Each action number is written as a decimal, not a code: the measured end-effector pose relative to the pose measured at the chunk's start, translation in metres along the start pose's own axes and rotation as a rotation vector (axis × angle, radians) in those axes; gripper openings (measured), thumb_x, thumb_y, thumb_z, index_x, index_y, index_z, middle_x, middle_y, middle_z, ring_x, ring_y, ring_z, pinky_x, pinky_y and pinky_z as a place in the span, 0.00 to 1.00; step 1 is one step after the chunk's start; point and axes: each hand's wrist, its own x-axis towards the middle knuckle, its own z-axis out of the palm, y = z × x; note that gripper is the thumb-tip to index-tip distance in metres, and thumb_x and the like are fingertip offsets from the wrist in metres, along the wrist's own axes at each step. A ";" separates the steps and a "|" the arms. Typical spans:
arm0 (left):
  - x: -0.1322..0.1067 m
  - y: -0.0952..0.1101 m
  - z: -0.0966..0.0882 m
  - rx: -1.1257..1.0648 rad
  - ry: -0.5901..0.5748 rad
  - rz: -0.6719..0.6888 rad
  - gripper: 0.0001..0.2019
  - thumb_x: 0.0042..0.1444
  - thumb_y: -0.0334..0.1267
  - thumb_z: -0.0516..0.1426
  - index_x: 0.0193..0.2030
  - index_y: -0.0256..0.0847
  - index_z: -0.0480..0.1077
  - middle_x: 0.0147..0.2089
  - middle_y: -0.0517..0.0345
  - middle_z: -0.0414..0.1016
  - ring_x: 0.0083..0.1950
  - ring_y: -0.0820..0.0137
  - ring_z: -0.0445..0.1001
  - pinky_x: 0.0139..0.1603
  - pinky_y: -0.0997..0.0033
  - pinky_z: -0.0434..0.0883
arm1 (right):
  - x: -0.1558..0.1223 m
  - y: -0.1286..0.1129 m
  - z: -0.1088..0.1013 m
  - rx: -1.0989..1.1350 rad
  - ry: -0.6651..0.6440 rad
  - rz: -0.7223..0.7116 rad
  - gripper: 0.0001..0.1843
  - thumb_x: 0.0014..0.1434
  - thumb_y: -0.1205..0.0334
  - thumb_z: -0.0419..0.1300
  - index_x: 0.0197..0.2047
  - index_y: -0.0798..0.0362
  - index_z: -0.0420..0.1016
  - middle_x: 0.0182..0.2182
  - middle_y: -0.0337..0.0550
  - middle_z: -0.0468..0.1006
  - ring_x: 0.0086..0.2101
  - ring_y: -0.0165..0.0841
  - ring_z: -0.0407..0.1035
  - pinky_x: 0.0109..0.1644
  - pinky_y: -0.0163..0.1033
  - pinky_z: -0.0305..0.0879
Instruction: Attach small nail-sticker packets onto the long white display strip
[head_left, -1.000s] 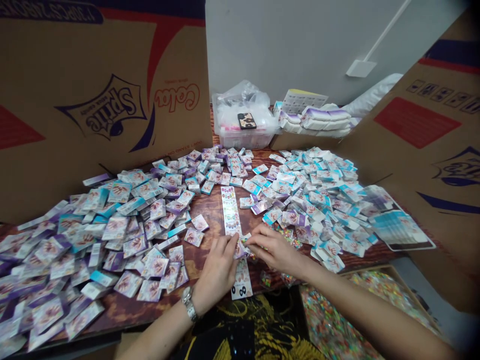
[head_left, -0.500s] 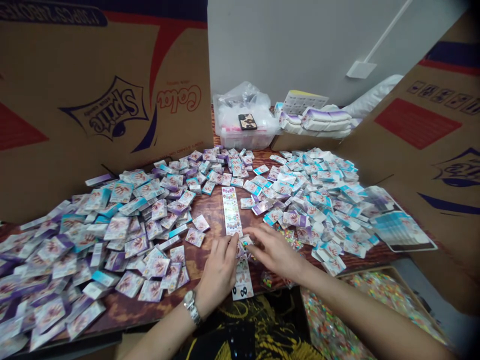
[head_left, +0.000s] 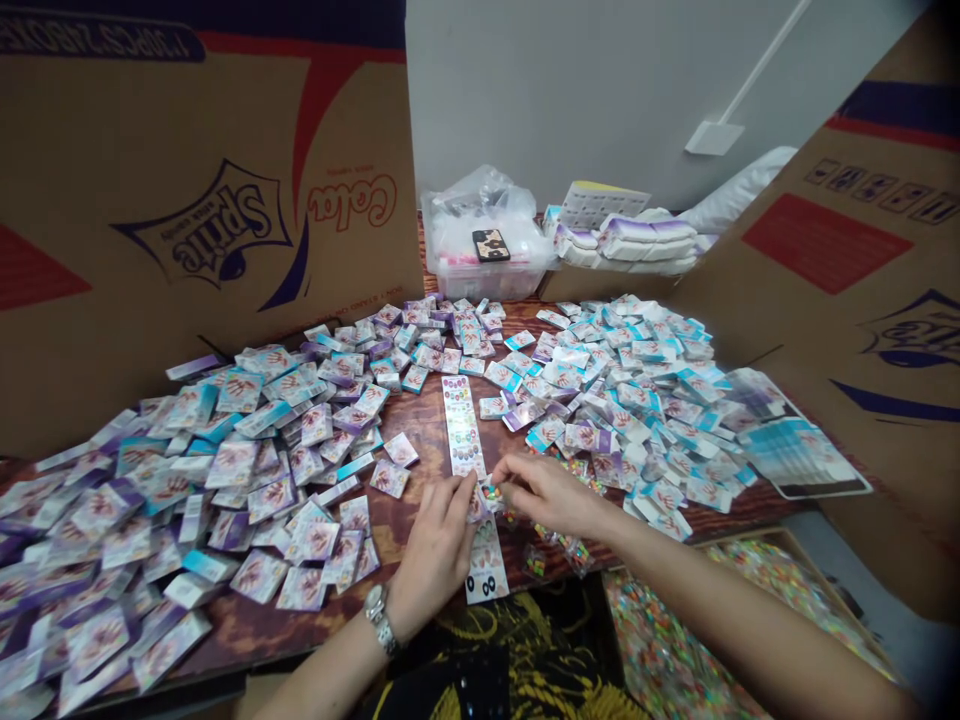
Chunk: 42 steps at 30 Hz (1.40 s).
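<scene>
My left hand [head_left: 442, 525], a watch on its wrist, has its fingers closed on a small white-and-purple box [head_left: 477, 508] that lies over a printed sticker strip [head_left: 461, 425]. From the other side my right hand [head_left: 553, 495] pinches a small clear packet of colourful candies [head_left: 492, 491] at the end of the box. Fingers partly hide both box and packet. The strip lies flat on the table, showing beyond the hands and again in front of them. Loose candy packets [head_left: 574, 550] lie under and beside my right hand.
Small boxes are heaped at left [head_left: 232, 460] and right [head_left: 637, 400] on the wooden table [head_left: 420, 415]. Large cartons [head_left: 210, 170] flank it. A plastic tub [head_left: 491, 275] with a phone [head_left: 491, 245] stands behind. A carton of candy packets [head_left: 720, 620] sits lower right.
My right hand has drawn in slightly, its fingers now pinched on the candy packet at the box. My left hand stays nearly still. The view has shifted slightly.
</scene>
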 end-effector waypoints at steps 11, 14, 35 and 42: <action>0.001 0.003 0.001 0.218 -0.086 0.079 0.35 0.53 0.19 0.43 0.67 0.39 0.39 0.57 0.39 0.60 0.59 0.56 0.57 0.50 0.53 0.68 | 0.010 -0.008 0.001 0.119 -0.008 0.089 0.10 0.52 0.71 0.57 0.38 0.52 0.65 0.26 0.34 0.71 0.26 0.27 0.65 0.29 0.32 0.58; 0.001 0.001 0.004 0.146 -0.062 0.088 0.35 0.53 0.20 0.44 0.67 0.39 0.40 0.56 0.39 0.60 0.58 0.56 0.58 0.53 0.50 0.66 | 0.006 -0.003 0.007 0.215 0.014 0.130 0.13 0.52 0.70 0.57 0.42 0.52 0.64 0.26 0.34 0.69 0.26 0.27 0.64 0.30 0.32 0.59; 0.006 -0.003 0.007 0.293 -0.006 0.110 0.26 0.58 0.23 0.46 0.64 0.34 0.49 0.54 0.41 0.63 0.56 0.56 0.61 0.51 0.55 0.68 | 0.002 0.008 0.035 0.608 0.167 0.187 0.09 0.52 0.64 0.60 0.35 0.51 0.62 0.26 0.33 0.68 0.27 0.27 0.64 0.31 0.32 0.60; 0.005 -0.007 0.010 0.258 0.005 0.121 0.25 0.57 0.23 0.47 0.63 0.33 0.51 0.53 0.41 0.63 0.54 0.58 0.62 0.52 0.56 0.68 | 0.004 0.003 0.024 0.407 0.105 0.137 0.05 0.53 0.67 0.57 0.34 0.52 0.64 0.25 0.34 0.69 0.27 0.27 0.65 0.31 0.32 0.60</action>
